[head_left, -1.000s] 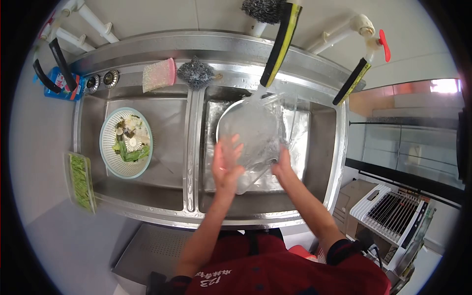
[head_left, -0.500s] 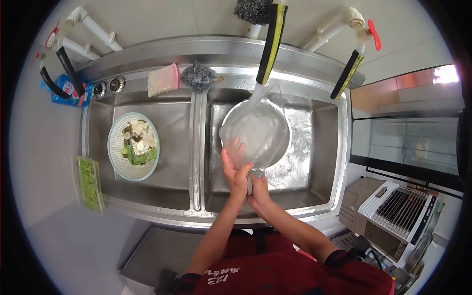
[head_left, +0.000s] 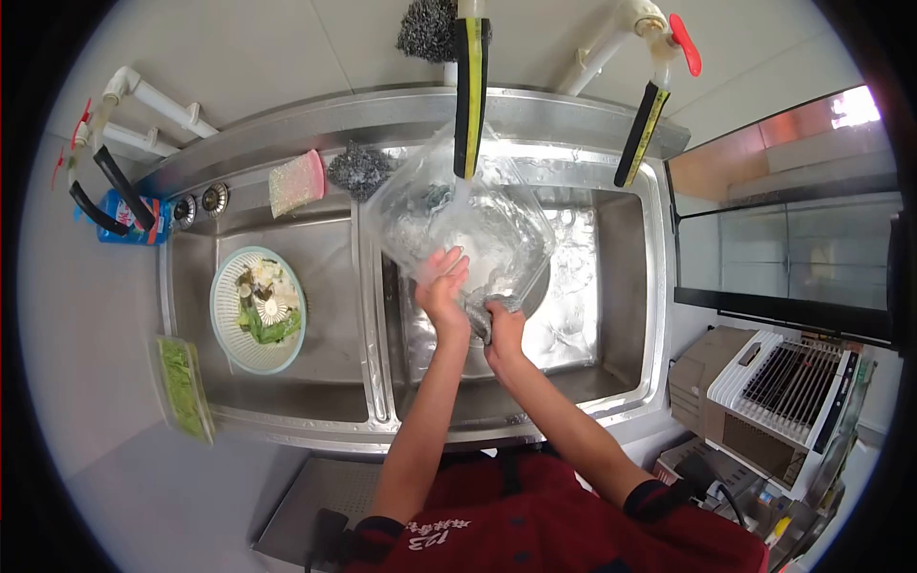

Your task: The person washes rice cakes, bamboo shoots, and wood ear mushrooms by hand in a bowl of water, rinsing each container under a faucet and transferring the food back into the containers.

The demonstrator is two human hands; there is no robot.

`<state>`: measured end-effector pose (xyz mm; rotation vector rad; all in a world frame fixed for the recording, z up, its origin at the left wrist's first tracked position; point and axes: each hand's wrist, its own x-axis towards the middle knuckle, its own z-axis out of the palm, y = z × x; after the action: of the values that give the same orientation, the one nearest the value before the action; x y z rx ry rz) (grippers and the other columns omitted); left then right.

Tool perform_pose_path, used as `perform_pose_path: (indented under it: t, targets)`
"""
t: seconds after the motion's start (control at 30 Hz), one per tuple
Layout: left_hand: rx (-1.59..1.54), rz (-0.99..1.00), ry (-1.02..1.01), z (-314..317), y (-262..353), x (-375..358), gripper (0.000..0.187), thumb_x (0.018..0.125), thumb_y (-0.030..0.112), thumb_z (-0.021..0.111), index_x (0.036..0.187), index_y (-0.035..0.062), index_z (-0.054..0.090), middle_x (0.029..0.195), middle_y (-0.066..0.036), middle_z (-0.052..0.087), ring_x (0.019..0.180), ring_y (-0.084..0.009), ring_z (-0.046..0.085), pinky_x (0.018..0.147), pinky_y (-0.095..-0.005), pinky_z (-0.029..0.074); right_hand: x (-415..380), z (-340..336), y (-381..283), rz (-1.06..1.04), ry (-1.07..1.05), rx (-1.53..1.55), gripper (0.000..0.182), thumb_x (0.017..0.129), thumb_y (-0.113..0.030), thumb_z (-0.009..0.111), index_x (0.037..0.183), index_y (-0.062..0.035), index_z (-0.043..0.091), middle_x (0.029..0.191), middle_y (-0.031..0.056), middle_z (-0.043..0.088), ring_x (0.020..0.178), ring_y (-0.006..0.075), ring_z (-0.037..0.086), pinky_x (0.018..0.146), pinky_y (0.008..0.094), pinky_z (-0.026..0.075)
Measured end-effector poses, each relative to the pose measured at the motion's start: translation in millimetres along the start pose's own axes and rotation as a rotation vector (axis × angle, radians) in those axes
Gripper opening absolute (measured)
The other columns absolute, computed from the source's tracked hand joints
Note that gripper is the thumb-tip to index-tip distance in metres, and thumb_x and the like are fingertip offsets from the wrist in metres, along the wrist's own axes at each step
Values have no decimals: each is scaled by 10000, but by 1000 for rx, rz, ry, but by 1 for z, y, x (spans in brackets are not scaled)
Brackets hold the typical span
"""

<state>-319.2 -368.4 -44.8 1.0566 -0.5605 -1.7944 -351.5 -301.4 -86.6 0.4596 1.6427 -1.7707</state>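
A clear square container [head_left: 511, 224] is tilted over the right sink basin [head_left: 621, 315], under a black and yellow tap hose [head_left: 470, 95] with water running into it. My right hand [head_left: 506, 329] grips the container's near corner, with a grey scrubber or cloth [head_left: 478, 323] beside it. My left hand [head_left: 445, 294] is spread against the container's near left side, fingers apart and seen through or over the clear plastic. A round metal bowl [head_left: 540, 288] lies in the basin, mostly hidden beneath the container.
The left basin [head_left: 330, 382] holds a pale strainer [head_left: 219, 315] with vegetable scraps. Along the back ledge are a pink sponge [head_left: 298, 183], a steel scrubber [head_left: 357, 170] and a blue bottle [head_left: 124, 222]. A tray of greens [head_left: 183, 387] is at the left edge.
The container has risen and tilted, now showing its square shape more clearly, with water splashing in it. Both hands have shifted with it, and the left has moved apart from the right. The view has shifted slightly.
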Motion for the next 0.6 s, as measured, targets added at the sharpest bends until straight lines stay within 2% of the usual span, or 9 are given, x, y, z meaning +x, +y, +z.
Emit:
perform_pose_path:
  t: [0.13, 0.17, 0.23, 0.37, 0.43, 0.47, 0.5, 0.57, 0.6]
  targets:
    - [99, -49, 29, -15, 4, -10, 352, 682, 79, 444, 1009, -50, 447, 963, -195, 545, 861, -284, 552, 761, -344, 422, 65, -16, -44, 430, -97, 34, 329, 752, -193, 476, 988, 36, 467, 939, 178, 522, 825, 292, 542, 682, 435, 455]
    - [104, -49, 36, -17, 7, -10, 352, 682, 79, 444, 1009, -50, 447, 963, -195, 545, 861, -284, 552, 761, -344, 422, 50, -1, -62, 52, -99, -161, 379, 775, -209, 450, 1046, 54, 415, 990, 209, 491, 952, 313, 484, 840, 441, 362]
    - [64, -97, 179, -7, 15, -1, 355, 712, 125, 475, 1032, -20, 424, 1019, -168, 525, 850, -277, 553, 755, -343, 421, 36, -14, 9, -308, 131, -696, 437, 812, -262, 421, 1099, 60, 351, 1127, 234, 382, 1087, 295, 363, 941, 368, 249]
    - [-13, -164, 146, -1, 38, -7, 378, 744, 183, 510, 1060, 12, 391, 1105, -133, 470, 905, -225, 523, 767, -330, 406, -30, -21, -60, -730, -83, -751, 375, 844, -225, 384, 1100, 48, 364, 1105, 255, 394, 1064, 315, 370, 904, 372, 255]
    - [224, -138, 68, 9, 37, -26, 422, 788, 284, 503, 1101, 34, 369, 1153, -100, 417, 994, -258, 459, 778, -332, 377, -58, -7, -79, -615, -461, -958, 266, 832, -203, 410, 992, 7, 443, 1011, 247, 464, 976, 337, 429, 854, 406, 296]
    - [328, -101, -8, 10, 25, -38, 476, 829, 359, 436, 1162, 36, 334, 1208, -98, 362, 1067, -239, 398, 861, -323, 319, -64, 3, -81, -816, -523, -1012, 204, 830, -209, 426, 911, -27, 469, 760, 195, 547, 748, 337, 524, 672, 401, 402]
    - [319, -91, -9, 14, 30, -44, 476, 829, 359, 436, 1162, 36, 334, 1208, -98, 362, 1067, -239, 398, 861, -323, 319, -65, 5, -89, -829, -529, -1012, 204, 830, -209, 426, 911, -27, 469, 760, 195, 547, 748, 337, 524, 672, 401, 402]
    - [105, -229, -185, 23, 50, -55, 518, 853, 365, 375, 1238, 40, 254, 1241, -100, 320, 1116, -221, 342, 915, -313, 263, -64, 5, -101, -784, -450, -953, 207, 827, -226, 444, 899, -35, 478, 562, 149, 532, 522, 331, 520, 472, 367, 404]
    - [118, -304, -186, 21, 54, -55, 527, 867, 382, 318, 1259, 38, 241, 1285, -114, 263, 1157, -213, 288, 941, -309, 221, -49, 0, -96, -994, -419, -934, 208, 829, -242, 452, 840, -40, 503, 427, 93, 470, 350, 278, 460, 356, 322, 345]
